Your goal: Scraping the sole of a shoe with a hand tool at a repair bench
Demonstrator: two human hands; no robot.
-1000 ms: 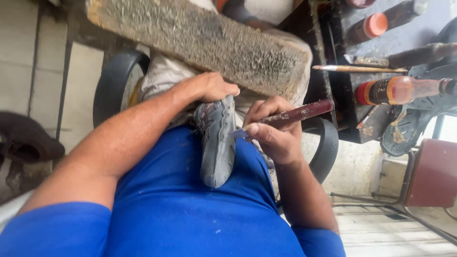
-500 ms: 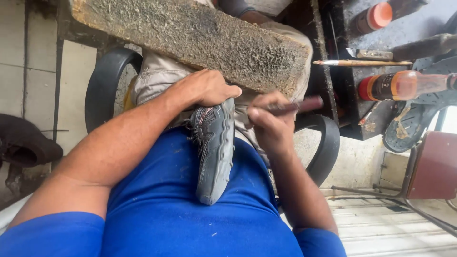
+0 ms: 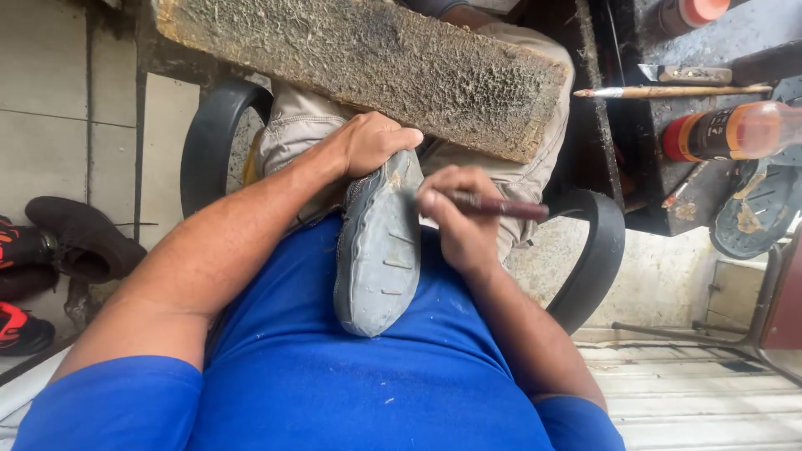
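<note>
1. The left hand (image 3: 372, 142) was clamped on the heel end of a grey shoe (image 3: 380, 246), which lay sole up on the person's lap against the blue shirt (image 3: 334, 376).
2. The right hand (image 3: 459, 221) was closed around a maroon-handled tool (image 3: 493, 205), its tip at the sole's edge.
3. The step looked like working the sole's seam; continuing would need a steady grip on the shoe.

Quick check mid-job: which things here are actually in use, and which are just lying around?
In use:
- grey shoe, sole up on the lap, gripped at one end by the left hand
- dark red-handled tool, held by the right hand at the shoe's edge

Lying about:
- rough wooden board
- bottle with orange cap
- thin brush
- dark shoes on the floor
- sandal
</note>
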